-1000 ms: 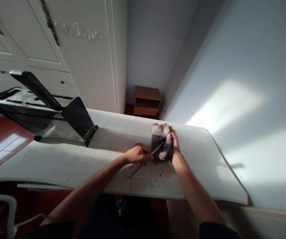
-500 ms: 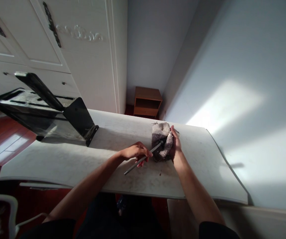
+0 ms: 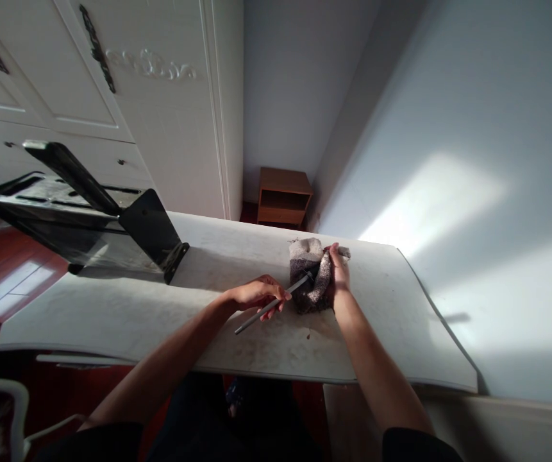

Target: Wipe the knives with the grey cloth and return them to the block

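My left hand (image 3: 259, 294) pinches a thin grey pencil-like stick (image 3: 268, 307) near its middle, the tip resting against a grey and white fuzzy cloth (image 3: 308, 277). My right hand (image 3: 339, 277) grips that cloth from its right side and holds it bunched on the white tabletop (image 3: 160, 314). The two hands are a short way apart, joined by the stick.
A black folding stand (image 3: 112, 212) sits at the table's back left. White wardrobe doors (image 3: 112, 96) rise behind it. A small brown wooden cabinet (image 3: 283, 196) stands on the floor in the corner. A pale wall (image 3: 449, 160) runs along the right. Small dark crumbs (image 3: 309, 335) lie near the cloth.
My left hand slid back along the stick toward me, so more of its rear end shows. The cloth was drawn up tighter in my right hand.
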Demonstrator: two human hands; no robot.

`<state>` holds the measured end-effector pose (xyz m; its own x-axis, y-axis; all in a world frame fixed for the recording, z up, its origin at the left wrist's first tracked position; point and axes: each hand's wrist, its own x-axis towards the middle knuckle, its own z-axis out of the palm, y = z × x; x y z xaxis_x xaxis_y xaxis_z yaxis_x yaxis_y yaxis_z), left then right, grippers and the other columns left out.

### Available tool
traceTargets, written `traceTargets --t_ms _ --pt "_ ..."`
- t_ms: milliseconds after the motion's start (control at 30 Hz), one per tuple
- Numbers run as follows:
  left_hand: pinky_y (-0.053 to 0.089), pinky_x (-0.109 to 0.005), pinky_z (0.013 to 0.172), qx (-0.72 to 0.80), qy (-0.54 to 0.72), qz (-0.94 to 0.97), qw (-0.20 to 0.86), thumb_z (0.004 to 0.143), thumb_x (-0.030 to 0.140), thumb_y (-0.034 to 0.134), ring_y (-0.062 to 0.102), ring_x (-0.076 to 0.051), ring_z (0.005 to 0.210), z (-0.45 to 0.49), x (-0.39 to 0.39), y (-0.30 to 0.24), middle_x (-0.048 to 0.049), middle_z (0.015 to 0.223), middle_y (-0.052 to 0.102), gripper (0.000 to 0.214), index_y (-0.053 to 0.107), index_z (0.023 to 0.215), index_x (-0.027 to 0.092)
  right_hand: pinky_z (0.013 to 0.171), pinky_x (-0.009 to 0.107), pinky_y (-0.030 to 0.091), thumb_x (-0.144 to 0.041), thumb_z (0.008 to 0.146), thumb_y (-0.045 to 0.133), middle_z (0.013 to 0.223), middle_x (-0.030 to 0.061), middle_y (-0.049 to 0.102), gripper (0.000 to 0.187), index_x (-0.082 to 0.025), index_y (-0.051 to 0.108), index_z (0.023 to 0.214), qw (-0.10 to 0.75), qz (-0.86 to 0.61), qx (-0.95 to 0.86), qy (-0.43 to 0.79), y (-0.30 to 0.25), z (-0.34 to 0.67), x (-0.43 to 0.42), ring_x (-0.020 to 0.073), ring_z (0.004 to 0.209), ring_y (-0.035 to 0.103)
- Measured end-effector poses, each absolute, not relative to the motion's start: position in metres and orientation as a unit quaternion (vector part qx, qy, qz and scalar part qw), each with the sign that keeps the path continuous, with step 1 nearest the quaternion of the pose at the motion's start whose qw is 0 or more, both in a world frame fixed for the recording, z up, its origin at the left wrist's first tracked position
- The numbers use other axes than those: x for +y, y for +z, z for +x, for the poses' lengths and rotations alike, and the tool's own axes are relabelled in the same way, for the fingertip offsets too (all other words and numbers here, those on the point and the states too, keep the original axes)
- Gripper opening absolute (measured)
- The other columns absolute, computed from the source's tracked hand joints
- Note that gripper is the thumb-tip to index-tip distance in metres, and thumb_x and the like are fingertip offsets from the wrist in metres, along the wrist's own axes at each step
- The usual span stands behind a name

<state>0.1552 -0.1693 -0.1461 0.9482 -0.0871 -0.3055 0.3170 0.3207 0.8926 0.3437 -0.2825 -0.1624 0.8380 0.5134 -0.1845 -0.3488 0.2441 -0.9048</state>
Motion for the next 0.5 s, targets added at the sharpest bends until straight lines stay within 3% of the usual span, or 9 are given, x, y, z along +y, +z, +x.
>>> traceTargets --t_ms 300,500 --pt "0.031 -0.018 0.033 0.11 -0.113 0.571 0.806 0.076 0.038 0.061 0.045 -0.009 0.031 0.1543 -0.1665 -0.1474 0.0005 0.038 0.052 0.029 0.061 0.06 0.013 0.062 0.026 0.055 -0.059 0.073 0.071 0.068 -0.0039 0.067 0.04 -0.021 0.061 0.08 0.813 -0.53 -0.016 0.242 -0.1612 0.3459 -0.2836 0.0131 0.062 0.064" --pt "0.027 -0.019 0.035 0.098 -0.091 0.551 0.824 0.079 0.041 0.062 0.043 -0.009 0.031 0.1506 -0.1669 -0.1457 0.0023 0.037 0.049 0.03 0.057 0.063 0.015 0.068 0.026 0.057 -0.054 0.078 0.07 0.069 -0.0054 0.067 0.033 -0.023 0.059 0.078 0.843 -0.474 -0.014 0.254 -0.166 0.3516 -0.2825 0.0119 0.064 0.065"
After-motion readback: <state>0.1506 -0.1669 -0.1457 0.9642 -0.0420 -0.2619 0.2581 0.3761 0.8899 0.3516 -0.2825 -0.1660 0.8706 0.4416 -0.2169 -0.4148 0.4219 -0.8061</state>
